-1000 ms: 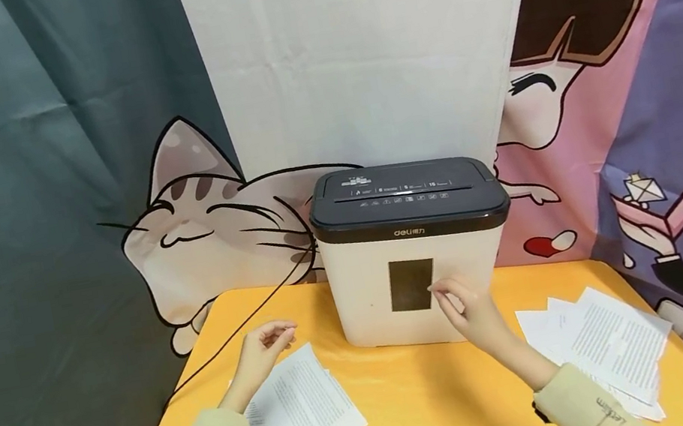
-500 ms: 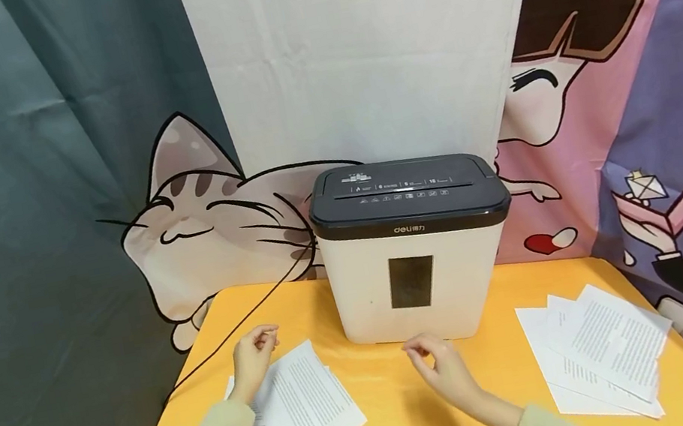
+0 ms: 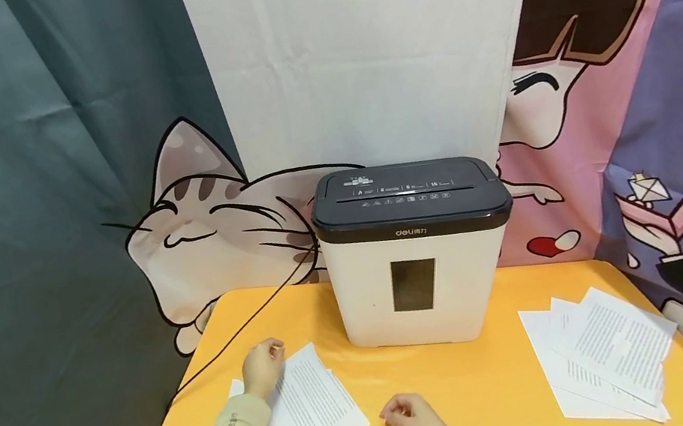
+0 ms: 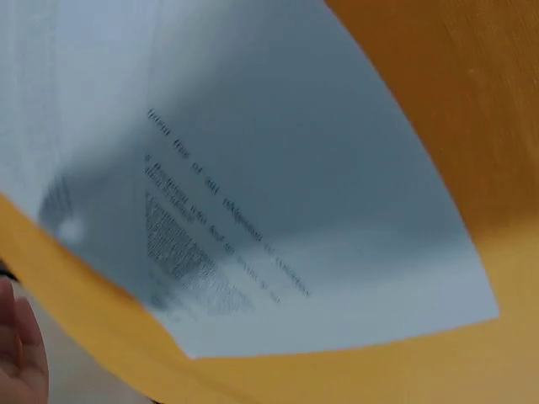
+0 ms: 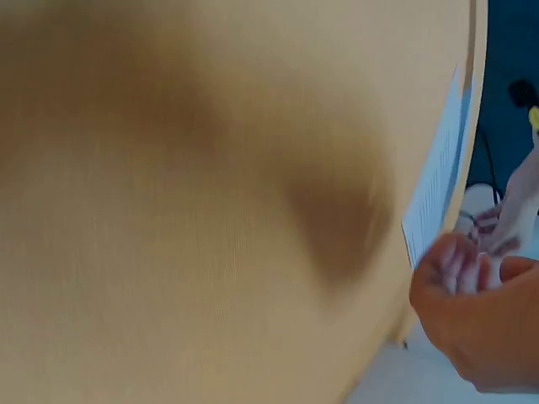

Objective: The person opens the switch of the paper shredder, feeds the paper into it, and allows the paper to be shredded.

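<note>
In the head view my left hand [image 3: 264, 367], loosely curled with nothing in it, hovers by the upper left of the left sheets of printed paper [image 3: 314, 408]. Those sheets overlap on the yellow table. Seen from the left wrist, a printed sheet [image 4: 337, 202] lies under a soft shadow. Just right of these papers is my right hand [image 3: 412, 421], its fingers loosely bent around nothing. The right wrist view shows this right hand [image 5: 472, 311] above the tabletop. Behind both hands stands a white paper shredder [image 3: 356, 294] with a dark lid and a small window.
Another spread of printed sheets [image 3: 603, 357] lies at the table's right side. A black cord [image 3: 239, 330] runs from behind the shredder to the table's left edge. Yellow cloth [image 3: 482, 386] covers the table, and a cartoon-printed curtain [image 3: 381, 46] hangs behind.
My right hand has drawn back from the shredder's front, down and left toward the table's near edge. My left hand has shifted slightly down beside the left papers. The shredder has stayed put.
</note>
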The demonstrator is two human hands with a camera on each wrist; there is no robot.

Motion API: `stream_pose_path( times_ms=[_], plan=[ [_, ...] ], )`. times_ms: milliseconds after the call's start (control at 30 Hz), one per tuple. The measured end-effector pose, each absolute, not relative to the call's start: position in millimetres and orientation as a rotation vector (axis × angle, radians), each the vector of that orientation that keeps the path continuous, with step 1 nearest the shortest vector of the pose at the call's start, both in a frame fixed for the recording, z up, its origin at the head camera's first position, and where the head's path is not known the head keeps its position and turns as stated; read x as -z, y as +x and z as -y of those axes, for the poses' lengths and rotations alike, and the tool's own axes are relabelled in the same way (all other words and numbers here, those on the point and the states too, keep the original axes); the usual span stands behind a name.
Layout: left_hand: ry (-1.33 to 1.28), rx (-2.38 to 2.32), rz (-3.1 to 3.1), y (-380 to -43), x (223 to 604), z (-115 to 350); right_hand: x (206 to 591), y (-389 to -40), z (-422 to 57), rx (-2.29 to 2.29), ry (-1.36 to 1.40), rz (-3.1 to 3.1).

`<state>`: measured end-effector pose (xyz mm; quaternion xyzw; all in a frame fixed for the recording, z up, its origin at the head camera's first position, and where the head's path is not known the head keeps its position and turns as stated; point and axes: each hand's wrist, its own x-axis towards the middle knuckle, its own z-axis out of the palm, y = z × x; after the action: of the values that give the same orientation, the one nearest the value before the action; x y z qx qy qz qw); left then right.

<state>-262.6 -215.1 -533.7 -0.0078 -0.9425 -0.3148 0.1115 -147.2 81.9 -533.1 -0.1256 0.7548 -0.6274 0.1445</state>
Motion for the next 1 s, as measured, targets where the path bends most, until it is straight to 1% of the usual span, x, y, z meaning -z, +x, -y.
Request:
stream_pose_path(
  times_ms=[100,233,500,600,800,1000],
  plan=[
    [-0.015,0.813,2.754,-262.1,539.1,211.3,542.8,-137.4,-74.4,1.868,-0.229,-1.959],
    [-0.033,0.784,2.74,-261.3,541.7,206.7,550.2,-129.1,-66.5,1.889,-0.115,-1.881],
    [-0.017,1.226,2.768,-268.9,544.5,208.4,548.8,-125.3,-59.7,1.899,0.1,-1.706],
    [-0.016,1.257,2.834,-272.3,539.5,210.3,546.2,-124.4,-58.3,1.878,0.175,-1.587],
    [-0.022,1.15,2.99,-276.7,527.3,211.3,541.7,-125.8,-52.1,1.912,0.247,-1.376],
    [0.12,1.102,3.129,-277.6,519.3,209.6,540.8,-127.8,-49.4,1.962,0.242,-1.275]
  ],
)
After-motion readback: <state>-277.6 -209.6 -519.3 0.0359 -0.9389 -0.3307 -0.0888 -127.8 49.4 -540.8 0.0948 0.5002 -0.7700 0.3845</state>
